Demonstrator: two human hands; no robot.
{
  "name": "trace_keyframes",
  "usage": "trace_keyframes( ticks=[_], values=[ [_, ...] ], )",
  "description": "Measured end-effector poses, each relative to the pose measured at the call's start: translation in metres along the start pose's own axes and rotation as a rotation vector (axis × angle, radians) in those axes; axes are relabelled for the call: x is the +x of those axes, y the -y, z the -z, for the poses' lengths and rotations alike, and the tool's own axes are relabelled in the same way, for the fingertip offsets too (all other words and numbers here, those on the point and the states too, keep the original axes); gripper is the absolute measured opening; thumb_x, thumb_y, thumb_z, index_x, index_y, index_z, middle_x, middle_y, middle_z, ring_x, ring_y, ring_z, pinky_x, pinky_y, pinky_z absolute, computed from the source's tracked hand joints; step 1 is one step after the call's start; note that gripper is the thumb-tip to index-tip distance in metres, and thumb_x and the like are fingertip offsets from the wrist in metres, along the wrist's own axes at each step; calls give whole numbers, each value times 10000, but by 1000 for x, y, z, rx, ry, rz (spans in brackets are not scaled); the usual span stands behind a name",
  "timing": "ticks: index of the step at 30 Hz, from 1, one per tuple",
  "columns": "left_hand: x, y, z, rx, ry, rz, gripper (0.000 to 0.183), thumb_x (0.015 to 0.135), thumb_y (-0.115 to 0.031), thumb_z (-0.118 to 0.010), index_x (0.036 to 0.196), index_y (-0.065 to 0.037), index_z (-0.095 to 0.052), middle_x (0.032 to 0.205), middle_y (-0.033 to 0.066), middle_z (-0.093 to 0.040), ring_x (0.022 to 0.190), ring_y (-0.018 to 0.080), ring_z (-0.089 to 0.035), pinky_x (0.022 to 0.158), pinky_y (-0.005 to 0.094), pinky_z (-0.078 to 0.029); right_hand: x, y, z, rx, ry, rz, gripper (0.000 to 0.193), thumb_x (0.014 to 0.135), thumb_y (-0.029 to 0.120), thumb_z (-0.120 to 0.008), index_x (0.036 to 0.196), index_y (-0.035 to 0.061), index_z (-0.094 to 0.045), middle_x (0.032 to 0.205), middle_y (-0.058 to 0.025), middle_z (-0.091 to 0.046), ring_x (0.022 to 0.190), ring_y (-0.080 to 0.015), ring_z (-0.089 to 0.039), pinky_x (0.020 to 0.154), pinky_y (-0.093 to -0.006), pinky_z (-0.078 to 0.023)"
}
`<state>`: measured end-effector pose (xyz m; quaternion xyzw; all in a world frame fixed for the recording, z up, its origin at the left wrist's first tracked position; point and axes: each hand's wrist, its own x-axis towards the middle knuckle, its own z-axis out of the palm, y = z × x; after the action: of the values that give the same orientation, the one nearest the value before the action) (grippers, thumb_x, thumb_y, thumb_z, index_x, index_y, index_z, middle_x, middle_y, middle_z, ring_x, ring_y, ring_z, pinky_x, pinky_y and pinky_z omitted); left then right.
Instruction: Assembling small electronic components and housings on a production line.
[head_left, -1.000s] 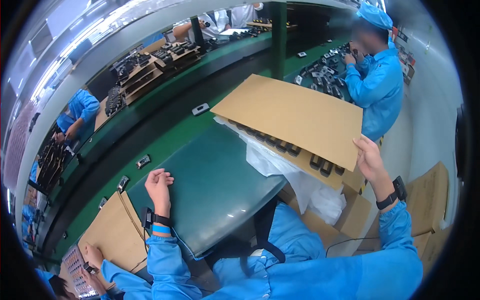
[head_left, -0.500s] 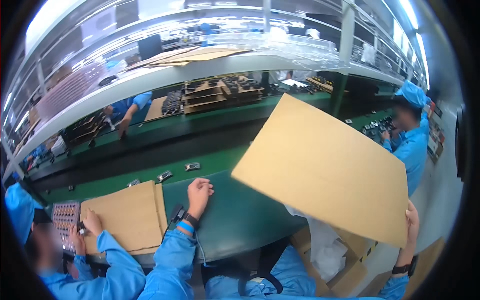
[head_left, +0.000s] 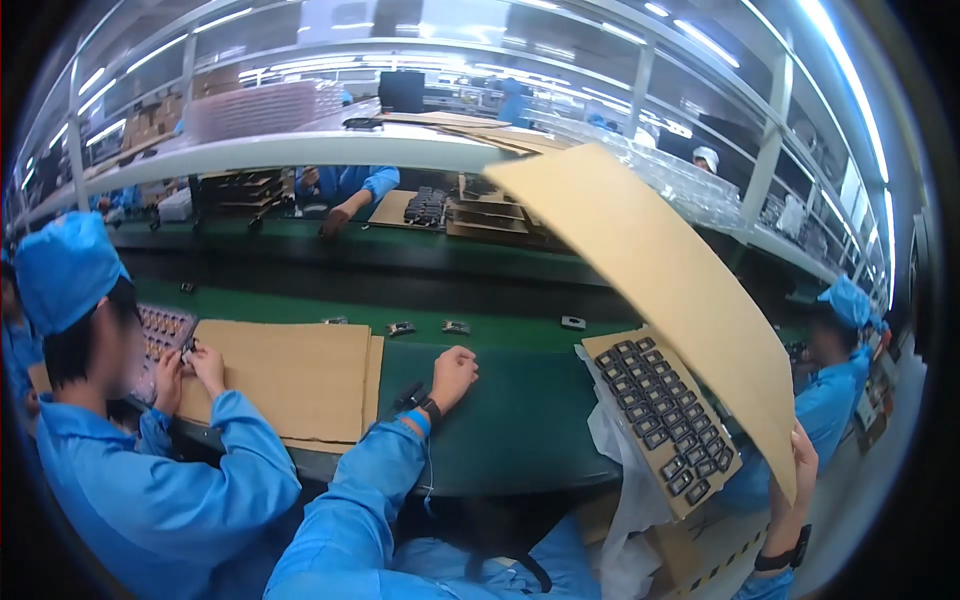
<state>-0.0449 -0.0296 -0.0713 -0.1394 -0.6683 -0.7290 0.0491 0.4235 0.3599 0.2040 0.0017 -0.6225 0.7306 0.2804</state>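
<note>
My right hand (head_left: 803,466) grips the lower right edge of a large brown cardboard sheet (head_left: 660,260), which is tilted up and bowed. Below and left of the sheet lies a second cardboard piece with rows of small black-framed parts (head_left: 660,410) on it; the sheet hides some of its right side. My left hand (head_left: 455,378), fingers curled in, rests over the dark green bench mat (head_left: 500,430), and nothing shows in it. That wrist carries a black band and a blue strap with a thin cord.
At the left a co-worker (head_left: 150,480) handles a small part beside stacked cardboard sheets (head_left: 290,380) and a pink tray (head_left: 165,335). Several small devices (head_left: 455,327) lie along the green strip. A white shelf (head_left: 330,152) crosses above; another co-worker (head_left: 835,380) is at right.
The cardboard sheet has tipped up steeper, uncovering the rows of black-framed parts beneath. My view has turned, so the bench sits further right. My left hand stays curled over the mat.
</note>
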Motion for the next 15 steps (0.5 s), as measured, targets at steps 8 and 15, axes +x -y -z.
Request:
trace_keyframes(
  ticks=[8, 15],
  values=[
    [-3, -10, 0, 44, 26, 6, 146, 975, 2, -542, 1046, 52, -660, 836, 121, -731, 688, 172, -724, 611, 310, -590, 65, 20, -105, -806, 20, 408, 333, 1122, 192, -524, 1289, -78, -625, 1134, -71, -737, 1003, -126, -708, 823, -246, -566],
    [-7, -13, -2, 97, 14, -41, 139, 967, -11, -555, 1024, 52, -664, 842, 123, -737, 691, 174, -726, 625, 319, -587, 149, -6, -191, -432, 242, 494, 279, 1085, 119, -592, 1223, -122, -607, 1118, -125, -716, 999, -134, -721, 857, -209, -621]
  ],
)
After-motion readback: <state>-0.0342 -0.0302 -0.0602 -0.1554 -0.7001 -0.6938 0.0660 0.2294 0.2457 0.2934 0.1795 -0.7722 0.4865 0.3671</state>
